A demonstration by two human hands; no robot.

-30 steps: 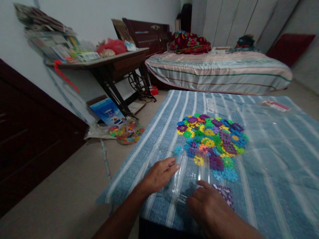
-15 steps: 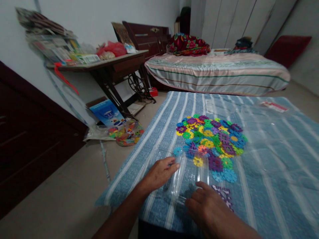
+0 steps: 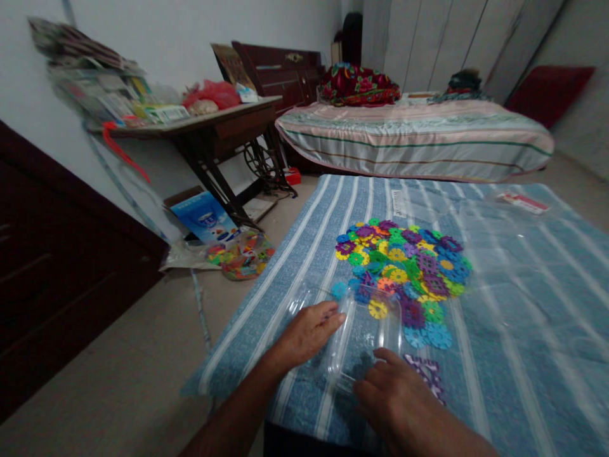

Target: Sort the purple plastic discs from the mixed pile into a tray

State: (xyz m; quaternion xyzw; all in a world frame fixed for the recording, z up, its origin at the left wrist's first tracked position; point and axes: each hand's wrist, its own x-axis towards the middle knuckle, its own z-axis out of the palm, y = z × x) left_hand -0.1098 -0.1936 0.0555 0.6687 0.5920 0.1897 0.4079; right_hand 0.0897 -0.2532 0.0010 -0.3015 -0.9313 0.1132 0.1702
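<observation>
Crowded at the far end by a heap of coloured discs [image 3: 404, 263], flat on striped cloth [image 3: 514, 304], long axis pointing away toward the bed [image 3: 413, 136]: clear plastic box [image 3: 364, 336], left hand [image 3: 307, 333] spread flat against its left side, right hand [image 3: 397, 397] loosely curled, touching its near edge.

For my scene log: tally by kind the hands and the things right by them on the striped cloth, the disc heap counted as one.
Hands: 2 (left hand, right hand)
Clear plastic box: 1
Heap of coloured discs: 1
Purple piece: 1
Total: 5
</observation>
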